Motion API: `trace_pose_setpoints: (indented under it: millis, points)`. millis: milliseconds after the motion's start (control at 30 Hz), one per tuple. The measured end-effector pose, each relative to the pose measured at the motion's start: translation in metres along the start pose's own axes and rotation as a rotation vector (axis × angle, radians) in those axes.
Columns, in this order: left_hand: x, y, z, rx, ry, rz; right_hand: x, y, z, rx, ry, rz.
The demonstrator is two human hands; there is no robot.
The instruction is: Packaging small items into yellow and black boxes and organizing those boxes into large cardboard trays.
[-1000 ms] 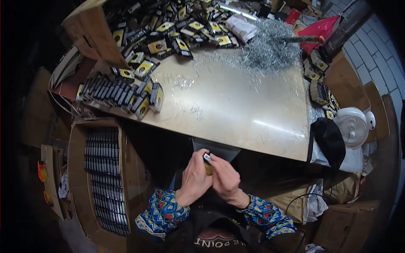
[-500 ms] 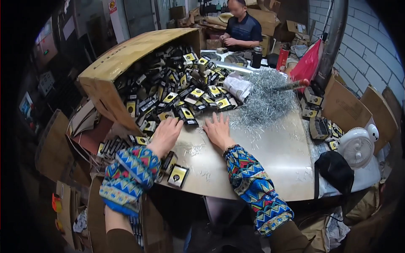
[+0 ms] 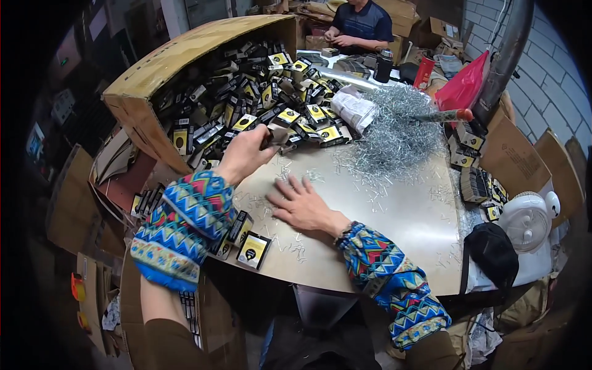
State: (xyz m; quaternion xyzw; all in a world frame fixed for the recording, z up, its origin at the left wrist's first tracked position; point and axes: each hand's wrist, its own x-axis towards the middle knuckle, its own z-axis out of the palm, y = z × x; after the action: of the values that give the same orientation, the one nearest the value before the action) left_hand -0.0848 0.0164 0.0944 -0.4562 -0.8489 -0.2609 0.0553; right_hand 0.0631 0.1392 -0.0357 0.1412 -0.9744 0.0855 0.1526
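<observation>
At the near edge of the heap, my left hand (image 3: pixel 243 154) is closed around one end of a small black box (image 3: pixel 279 134). The box shows a greyish side, and my fingers cover part of it. My right hand (image 3: pixel 305 208) lies palm down on the pale tabletop (image 3: pixel 382 231), fingers spread, over scattered thin metal pins. Many small black-and-yellow boxes (image 3: pixel 287 116) spill from a large cardboard carton (image 3: pixel 131 117) lying on its side. Two more boxes, one at the front (image 3: pixel 253 250), stand by the table's near edge, below my left wrist.
Silvery metal pins (image 3: pixel 401 132) are heaped right of the boxes, with a red-tipped rod on top and crumpled white paper (image 3: pixel 354 110) beside them. A white fan (image 3: pixel 525 221) and black cloth (image 3: pixel 491 254) lie right. Across the table sits a person (image 3: pixel 361 28) near a dark flask (image 3: pixel 383 66).
My left hand has risen slightly and now grips a small box. My right hand has slid toward me and leftward across the tabletop. The view has shifted a little.
</observation>
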Motion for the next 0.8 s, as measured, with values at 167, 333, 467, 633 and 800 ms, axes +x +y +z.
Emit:
trace_pose_setpoints:
  millis: [167,333,467,633,800]
  points:
    - [-0.070,0.038,-0.043,-0.633,0.033,-0.173,-0.055,-0.008,-0.028,0.036,-0.105,0.056]
    - [-0.187,0.053,-0.038,-1.203,0.003,-0.592,-0.116,-0.014,-0.058,0.081,-0.104,0.057]
    - [-0.261,0.054,0.016,-1.478,0.046,-0.678,-0.149,-0.012,-0.057,0.149,0.110,0.154]
    - [-0.354,0.053,0.083,-1.501,-0.175,-1.057,-0.162,-0.013,-0.063,0.286,0.218,0.302]
    - [-0.399,0.077,0.149,-1.256,-0.385,-0.983,-0.130,-0.037,-0.047,-0.015,0.126,0.582]
